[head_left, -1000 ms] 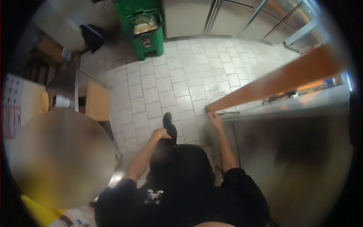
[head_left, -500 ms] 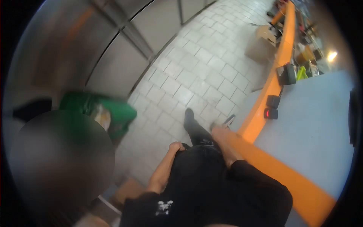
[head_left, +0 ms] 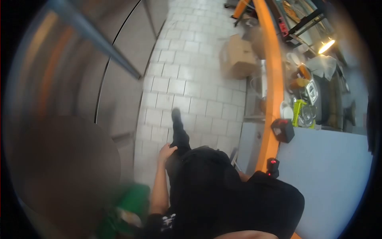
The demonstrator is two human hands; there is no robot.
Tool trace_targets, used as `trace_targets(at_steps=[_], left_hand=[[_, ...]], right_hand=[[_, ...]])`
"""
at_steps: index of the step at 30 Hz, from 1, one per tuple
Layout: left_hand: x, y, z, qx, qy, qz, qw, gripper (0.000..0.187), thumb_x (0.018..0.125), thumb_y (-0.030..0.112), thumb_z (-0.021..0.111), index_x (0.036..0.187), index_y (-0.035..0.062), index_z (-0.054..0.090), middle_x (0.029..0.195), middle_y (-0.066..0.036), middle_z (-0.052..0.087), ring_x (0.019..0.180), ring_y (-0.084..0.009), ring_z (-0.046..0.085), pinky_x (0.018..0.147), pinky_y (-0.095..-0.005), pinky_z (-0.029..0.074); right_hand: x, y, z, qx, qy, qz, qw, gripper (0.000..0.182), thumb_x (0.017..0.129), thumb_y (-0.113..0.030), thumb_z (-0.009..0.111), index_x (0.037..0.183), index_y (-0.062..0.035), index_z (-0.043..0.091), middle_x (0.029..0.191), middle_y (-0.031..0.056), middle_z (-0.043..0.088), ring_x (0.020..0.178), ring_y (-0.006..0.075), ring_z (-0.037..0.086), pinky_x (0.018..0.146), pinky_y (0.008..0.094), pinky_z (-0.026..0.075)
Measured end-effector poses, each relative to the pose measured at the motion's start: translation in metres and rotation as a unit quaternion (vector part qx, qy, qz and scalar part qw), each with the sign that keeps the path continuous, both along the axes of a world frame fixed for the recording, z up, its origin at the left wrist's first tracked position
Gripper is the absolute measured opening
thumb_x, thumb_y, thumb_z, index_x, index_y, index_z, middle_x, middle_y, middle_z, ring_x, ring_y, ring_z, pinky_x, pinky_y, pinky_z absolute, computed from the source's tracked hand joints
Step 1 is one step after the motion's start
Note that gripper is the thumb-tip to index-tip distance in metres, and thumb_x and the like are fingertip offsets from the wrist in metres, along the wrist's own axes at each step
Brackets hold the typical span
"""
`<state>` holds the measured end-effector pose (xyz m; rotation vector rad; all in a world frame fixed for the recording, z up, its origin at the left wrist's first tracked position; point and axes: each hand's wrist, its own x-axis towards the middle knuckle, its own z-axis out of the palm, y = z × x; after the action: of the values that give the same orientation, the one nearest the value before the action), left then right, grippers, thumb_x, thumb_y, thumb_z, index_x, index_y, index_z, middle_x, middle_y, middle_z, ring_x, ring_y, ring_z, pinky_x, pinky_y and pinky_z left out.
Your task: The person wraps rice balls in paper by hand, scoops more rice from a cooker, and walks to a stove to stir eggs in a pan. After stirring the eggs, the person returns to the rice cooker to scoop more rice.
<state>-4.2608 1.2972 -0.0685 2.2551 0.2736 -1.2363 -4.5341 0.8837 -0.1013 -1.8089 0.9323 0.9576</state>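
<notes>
My left hand (head_left: 167, 153) hangs beside my left thigh, against the black trousers (head_left: 181, 139). Its fingers look curled, but whether they hold anything cannot be made out. My right hand is hidden behind the black shirt (head_left: 215, 191); only a bit of right forearm (head_left: 243, 176) shows near the orange counter edge (head_left: 272, 79). By that forearm is a thin pale object (head_left: 234, 156), partly hidden. One shoe (head_left: 176, 113) is on the tiled floor.
Metal cabinets (head_left: 119, 83) line the left; a green object (head_left: 133, 199) is low left. A cardboard box (head_left: 238, 57) stands ahead. On the right, the counter (head_left: 326, 171) bears dark boxes (head_left: 282, 130), a lime-green rack (head_left: 297, 112) and dishes under a lamp (head_left: 326, 46).
The view has moved forward along the aisle and turned. The green object is now lower, and the cardboard box looks closer. My right hand has gone out of sight behind my body.
</notes>
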Motion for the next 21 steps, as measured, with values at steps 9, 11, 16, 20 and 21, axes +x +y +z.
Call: trace_targets(at_steps=[9, 11, 16, 20, 21], left_hand=[[0.34, -0.067, 0.007, -0.004, 0.215, -0.233, 0.948, 0.058, 0.081, 0.045, 0.067, 0.114, -0.0025, 0.064, 0.111, -0.024, 0.065, 0.092, -0.0352, 0.068, 0.071, -0.0448, 0.059], [0.415, -0.083, -0.018, 0.004, 0.267, -0.254, 0.93, 0.055, 0.084, 0.044, 0.064, 0.119, 0.0019, 0.062, 0.114, -0.019, 0.065, 0.098, -0.0365, 0.066, 0.075, -0.0463, 0.058], [0.61, -0.106, -0.091, -0.147, 0.352, -0.33, 0.864, 0.051, 0.087, 0.042, 0.058, 0.129, 0.0132, 0.058, 0.123, -0.01, 0.061, 0.107, -0.029, 0.06, 0.085, -0.0444, 0.051], [0.753, -0.143, -0.065, -0.158, 0.164, 0.115, 0.967, 0.038, 0.096, 0.036, 0.039, 0.109, 0.0094, 0.063, 0.092, -0.008, 0.062, 0.072, -0.0192, 0.057, 0.064, -0.0398, 0.049], [0.777, -0.141, -0.046, -0.135, 0.124, 0.166, 0.969, 0.033, 0.095, 0.033, 0.044, 0.109, 0.0073, 0.06, 0.093, -0.01, 0.062, 0.079, -0.022, 0.061, 0.068, -0.0405, 0.053]], right_hand=[[0.202, 0.035, 0.073, -0.007, 0.03, -0.208, 0.978, 0.033, 0.092, -0.031, 0.052, 0.101, -0.0014, 0.062, 0.096, 0.0196, 0.065, 0.092, 0.0301, 0.061, 0.08, 0.0433, 0.046], [0.252, 0.027, 0.057, 0.0, 0.037, -0.227, 0.973, 0.033, 0.092, -0.031, 0.051, 0.102, -0.0014, 0.062, 0.096, 0.0199, 0.065, 0.092, 0.0301, 0.061, 0.081, 0.0433, 0.047], [0.471, -0.014, 0.005, 0.03, 0.021, -0.22, 0.975, 0.033, 0.092, -0.03, 0.051, 0.104, -0.0015, 0.062, 0.096, 0.0206, 0.065, 0.092, 0.03, 0.062, 0.081, 0.0434, 0.047], [0.691, -0.075, -0.03, 0.046, -0.026, -0.161, 0.986, 0.033, 0.092, -0.03, 0.05, 0.106, -0.0015, 0.062, 0.096, 0.0212, 0.065, 0.093, 0.03, 0.062, 0.082, 0.0435, 0.047], [0.75, -0.098, -0.035, 0.042, -0.043, -0.126, 0.99, 0.033, 0.092, -0.03, 0.05, 0.106, -0.0015, 0.061, 0.096, 0.0213, 0.065, 0.093, 0.0299, 0.062, 0.082, 0.0435, 0.047]])
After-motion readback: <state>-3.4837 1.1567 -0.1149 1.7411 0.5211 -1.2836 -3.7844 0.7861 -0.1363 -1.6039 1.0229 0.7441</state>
